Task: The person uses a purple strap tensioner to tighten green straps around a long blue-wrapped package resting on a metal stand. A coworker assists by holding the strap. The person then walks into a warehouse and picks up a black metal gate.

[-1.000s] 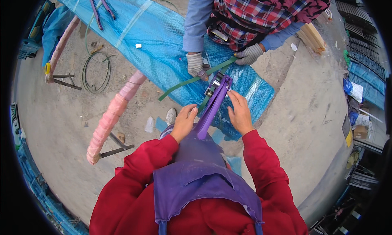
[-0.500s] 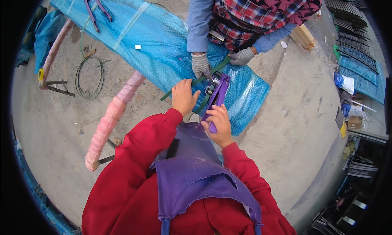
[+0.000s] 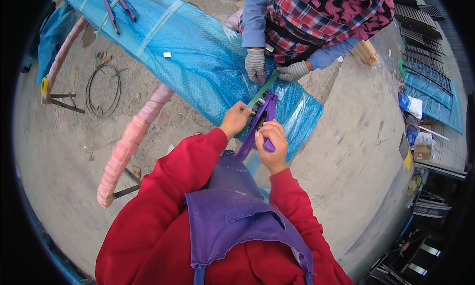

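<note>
A purple strapping tool with metal rollers stands over the near end of a long bundle in blue bubble wrap. My right hand is closed around its handle. A flat green strap runs along the tool and up to a co-worker's gloved right-side hand, which holds it. My left hand pinches the strap beside the rollers; its fingertips are partly hidden. The co-worker's other gloved hand rests on the wrap near the strap.
A second purple long-handled tool lies on the bundle's far end. Pink-wrapped supports stand under and beside it. A coil of green strap lies on the concrete floor, with wood pieces and dark metal racks at right.
My left hand has closed from an opened pose onto the strap at the tool. The co-worker's left-side glove has drawn back from the tool. The strap's loose end no longer shows left of my hand.
</note>
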Demonstrator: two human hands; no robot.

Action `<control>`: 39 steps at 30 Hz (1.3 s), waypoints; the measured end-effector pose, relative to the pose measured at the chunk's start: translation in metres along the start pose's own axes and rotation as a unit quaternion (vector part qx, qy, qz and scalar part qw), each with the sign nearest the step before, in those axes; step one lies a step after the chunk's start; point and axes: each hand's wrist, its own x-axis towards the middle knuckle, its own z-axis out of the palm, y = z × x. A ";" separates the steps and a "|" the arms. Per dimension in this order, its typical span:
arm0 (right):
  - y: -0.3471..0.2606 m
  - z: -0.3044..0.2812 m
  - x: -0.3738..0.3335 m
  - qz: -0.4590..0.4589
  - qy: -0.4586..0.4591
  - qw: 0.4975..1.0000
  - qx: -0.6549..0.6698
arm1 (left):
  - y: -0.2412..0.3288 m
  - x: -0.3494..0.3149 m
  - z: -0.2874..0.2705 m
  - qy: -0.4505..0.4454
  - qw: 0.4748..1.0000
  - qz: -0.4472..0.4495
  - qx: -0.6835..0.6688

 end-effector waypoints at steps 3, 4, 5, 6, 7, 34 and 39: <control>-0.002 -0.004 0.011 0.019 0.009 1.000 0.016 | 0.008 -0.006 0.002 0.015 0.999 0.032 -0.032; -0.004 -0.004 0.013 0.016 0.007 1.000 0.018 | 0.013 -0.008 0.002 0.010 0.998 0.033 -0.058; -0.004 -0.005 0.015 0.013 0.004 1.000 0.019 | 0.016 -0.009 0.001 0.009 0.998 0.027 -0.055; -0.003 -0.005 0.015 0.015 0.006 1.000 0.019 | 0.018 -0.009 -0.001 0.007 0.998 0.022 -0.052; -0.003 -0.005 0.014 0.017 0.007 1.000 0.019 | 0.019 -0.008 -0.004 0.005 0.999 0.017 -0.050; 0.006 -0.001 0.031 0.020 -0.009 0.999 0.029 | 0.008 0.051 -0.002 0.020 0.993 0.080 0.087; 0.024 -0.023 0.042 0.040 -0.021 0.997 0.069 | 0.010 0.039 -0.001 0.041 0.981 0.063 0.179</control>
